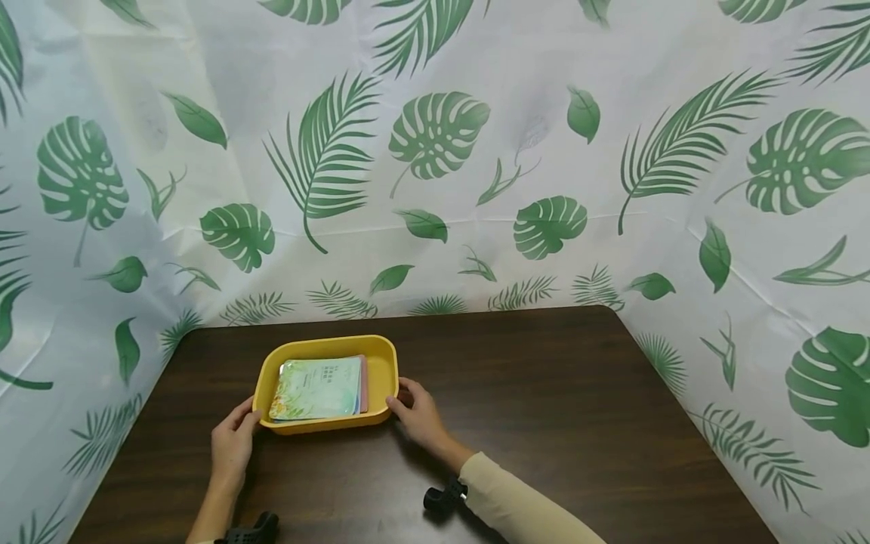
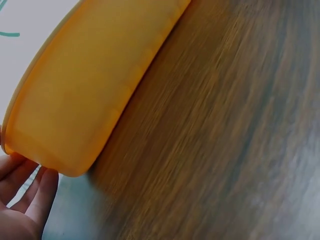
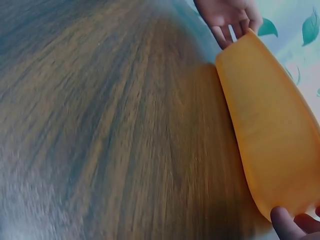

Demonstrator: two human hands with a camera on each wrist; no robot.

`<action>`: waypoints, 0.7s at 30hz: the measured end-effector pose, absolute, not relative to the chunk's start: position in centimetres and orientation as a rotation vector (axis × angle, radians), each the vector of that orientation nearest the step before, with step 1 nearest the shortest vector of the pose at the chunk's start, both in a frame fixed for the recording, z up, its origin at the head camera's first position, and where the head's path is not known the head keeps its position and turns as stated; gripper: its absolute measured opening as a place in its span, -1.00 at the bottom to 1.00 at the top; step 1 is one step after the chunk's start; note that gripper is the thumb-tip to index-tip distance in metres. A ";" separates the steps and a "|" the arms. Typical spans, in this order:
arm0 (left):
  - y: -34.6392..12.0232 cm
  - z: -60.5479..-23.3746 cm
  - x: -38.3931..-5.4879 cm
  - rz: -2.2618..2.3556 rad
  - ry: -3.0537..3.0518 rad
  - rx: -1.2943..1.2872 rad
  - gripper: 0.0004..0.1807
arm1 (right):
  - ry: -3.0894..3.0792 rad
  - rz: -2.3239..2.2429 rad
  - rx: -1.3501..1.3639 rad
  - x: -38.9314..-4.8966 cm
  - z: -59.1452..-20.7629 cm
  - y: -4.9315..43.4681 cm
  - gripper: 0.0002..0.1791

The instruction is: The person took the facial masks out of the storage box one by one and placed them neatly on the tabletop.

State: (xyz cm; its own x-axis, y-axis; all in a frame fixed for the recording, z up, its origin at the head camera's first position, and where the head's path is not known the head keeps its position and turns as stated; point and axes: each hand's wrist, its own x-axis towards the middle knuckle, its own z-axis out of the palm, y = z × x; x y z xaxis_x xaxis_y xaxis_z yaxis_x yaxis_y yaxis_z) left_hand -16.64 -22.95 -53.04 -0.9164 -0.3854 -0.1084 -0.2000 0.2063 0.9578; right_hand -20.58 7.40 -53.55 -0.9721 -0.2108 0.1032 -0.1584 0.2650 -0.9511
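A yellow plastic tray (image 1: 381,381) with rounded corners is at the left of the table, held at both ends. My left hand (image 1: 233,446) grips its left end near the front corner, with the thumb at the rim. At the opposite end my right hand (image 1: 418,414) grips the rim, its thumb toward the front. Inside the tray lies a small stack of flat printed packets (image 1: 318,387); the top one is pale green with flowers, and a pink edge shows below it. The wrist views show the tray's outer wall (image 2: 85,85) low at the tabletop; I cannot tell whether its base touches.
The dark wood-grain table (image 1: 544,408) stretches to the right and in front of the tray. Behind and beside it hangs a white sheet (image 1: 476,249) printed with green leaves. A black wrist camera (image 1: 445,497) sits on the right wrist.
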 end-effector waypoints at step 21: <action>-23.5 -52.8 -16.7 -1.853 -2.325 0.599 -0.47 | 2.518 -1.699 -0.316 -21.3 -52.1 8.0 -0.57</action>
State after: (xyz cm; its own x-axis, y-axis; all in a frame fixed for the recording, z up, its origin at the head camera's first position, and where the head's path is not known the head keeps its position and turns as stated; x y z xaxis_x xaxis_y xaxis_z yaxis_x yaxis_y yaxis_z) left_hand -16.74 -23.49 -52.83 -0.9165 -0.3678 -0.1576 -0.2357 0.1779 0.9554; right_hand -21.28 7.96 -52.11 -0.9747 -0.2194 0.0423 -0.1214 0.3609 -0.9247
